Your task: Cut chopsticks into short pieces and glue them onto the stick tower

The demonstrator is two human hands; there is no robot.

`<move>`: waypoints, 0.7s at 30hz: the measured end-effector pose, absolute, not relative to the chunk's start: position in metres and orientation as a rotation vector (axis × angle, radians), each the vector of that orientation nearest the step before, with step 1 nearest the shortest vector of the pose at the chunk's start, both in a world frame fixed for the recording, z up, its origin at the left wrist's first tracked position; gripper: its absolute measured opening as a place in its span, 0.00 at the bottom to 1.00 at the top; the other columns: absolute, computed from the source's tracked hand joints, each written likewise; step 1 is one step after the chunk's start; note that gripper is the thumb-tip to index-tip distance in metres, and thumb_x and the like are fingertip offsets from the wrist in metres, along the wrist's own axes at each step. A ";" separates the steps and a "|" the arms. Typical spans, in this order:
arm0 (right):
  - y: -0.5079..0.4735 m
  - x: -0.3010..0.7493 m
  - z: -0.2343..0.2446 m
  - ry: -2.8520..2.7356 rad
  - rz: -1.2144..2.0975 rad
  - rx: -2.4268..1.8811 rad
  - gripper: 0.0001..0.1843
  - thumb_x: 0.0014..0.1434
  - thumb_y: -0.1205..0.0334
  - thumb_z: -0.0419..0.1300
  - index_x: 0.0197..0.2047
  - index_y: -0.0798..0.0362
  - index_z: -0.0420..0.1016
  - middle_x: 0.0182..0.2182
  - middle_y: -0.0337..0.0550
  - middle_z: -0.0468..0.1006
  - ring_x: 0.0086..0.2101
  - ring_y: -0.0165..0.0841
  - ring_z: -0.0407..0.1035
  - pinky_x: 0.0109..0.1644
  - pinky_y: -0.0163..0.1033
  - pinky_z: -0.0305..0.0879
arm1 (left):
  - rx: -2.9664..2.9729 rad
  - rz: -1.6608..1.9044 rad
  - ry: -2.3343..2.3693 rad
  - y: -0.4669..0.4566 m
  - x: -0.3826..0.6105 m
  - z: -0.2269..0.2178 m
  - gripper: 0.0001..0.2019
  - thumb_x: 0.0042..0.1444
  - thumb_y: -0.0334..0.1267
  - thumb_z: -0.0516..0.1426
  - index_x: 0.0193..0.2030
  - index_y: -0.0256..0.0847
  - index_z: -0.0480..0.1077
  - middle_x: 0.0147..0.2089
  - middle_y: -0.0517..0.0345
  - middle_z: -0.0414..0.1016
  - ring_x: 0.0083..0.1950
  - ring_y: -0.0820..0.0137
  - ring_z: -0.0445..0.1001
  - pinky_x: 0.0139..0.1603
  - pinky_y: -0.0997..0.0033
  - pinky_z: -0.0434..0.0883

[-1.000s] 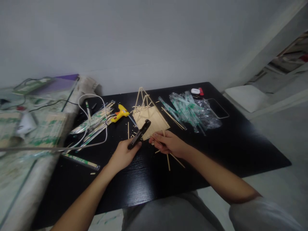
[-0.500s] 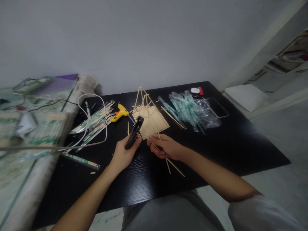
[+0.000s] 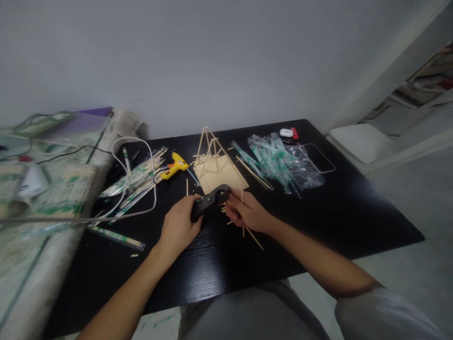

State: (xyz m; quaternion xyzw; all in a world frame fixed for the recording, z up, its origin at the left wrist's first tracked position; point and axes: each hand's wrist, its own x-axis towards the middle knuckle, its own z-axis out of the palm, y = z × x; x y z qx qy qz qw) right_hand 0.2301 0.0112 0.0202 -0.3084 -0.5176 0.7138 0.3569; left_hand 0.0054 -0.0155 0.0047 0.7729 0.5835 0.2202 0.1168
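Observation:
My left hand (image 3: 179, 225) is closed around a black cutter (image 3: 209, 201), whose jaws point right toward my other hand. My right hand (image 3: 247, 211) pinches thin wooden sticks (image 3: 252, 231), which trail down over the black table (image 3: 354, 208). The cutter's tip meets the sticks just in front of a flat panel of glued sticks (image 3: 221, 172). On that panel's far end stands a small pyramid frame of sticks (image 3: 209, 141).
A yellow glue gun (image 3: 175, 166) with a white cord (image 3: 132, 141) lies left of the panel, beside wrapped chopsticks (image 3: 136, 182). A heap of empty plastic wrappers (image 3: 283, 160), a phone (image 3: 319, 158) and a small white case (image 3: 286, 133) lie at the right. Cluttered shelving stands at the far left.
The cutter has swung from pointing up and away to pointing right, onto the sticks in my right hand. Both hands have drawn closer together.

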 end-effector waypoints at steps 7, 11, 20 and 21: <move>0.010 0.229 0.019 -1.314 1.883 -0.804 0.20 0.67 0.42 0.56 0.38 0.52 0.66 0.17 0.25 0.59 0.13 0.21 0.48 0.14 0.26 0.47 | 2.254 0.582 1.793 -0.016 0.006 0.007 0.14 0.59 0.34 0.57 0.52 0.40 0.68 0.46 0.47 0.79 0.47 0.56 0.79 0.48 0.59 0.74; 0.010 0.228 0.017 -1.334 1.882 -0.810 0.21 0.67 0.42 0.56 0.41 0.53 0.68 0.16 0.25 0.59 0.12 0.21 0.50 0.14 0.26 0.48 | 2.275 0.558 1.824 -0.015 0.007 0.010 0.14 0.58 0.34 0.57 0.51 0.40 0.69 0.44 0.47 0.80 0.46 0.55 0.79 0.46 0.59 0.73; 0.012 0.229 0.015 -1.372 1.842 -0.833 0.22 0.67 0.41 0.55 0.41 0.54 0.69 0.15 0.25 0.59 0.12 0.21 0.50 0.13 0.26 0.49 | 2.297 0.531 1.823 -0.016 0.007 0.011 0.12 0.59 0.35 0.56 0.50 0.40 0.69 0.45 0.48 0.79 0.46 0.56 0.79 0.45 0.60 0.72; 0.012 0.229 0.015 -1.379 1.836 -0.839 0.22 0.67 0.41 0.55 0.41 0.54 0.69 0.15 0.25 0.60 0.12 0.21 0.50 0.13 0.26 0.49 | 2.296 0.525 1.824 -0.017 0.007 0.011 0.12 0.59 0.35 0.57 0.50 0.40 0.69 0.45 0.48 0.79 0.45 0.56 0.79 0.45 0.61 0.72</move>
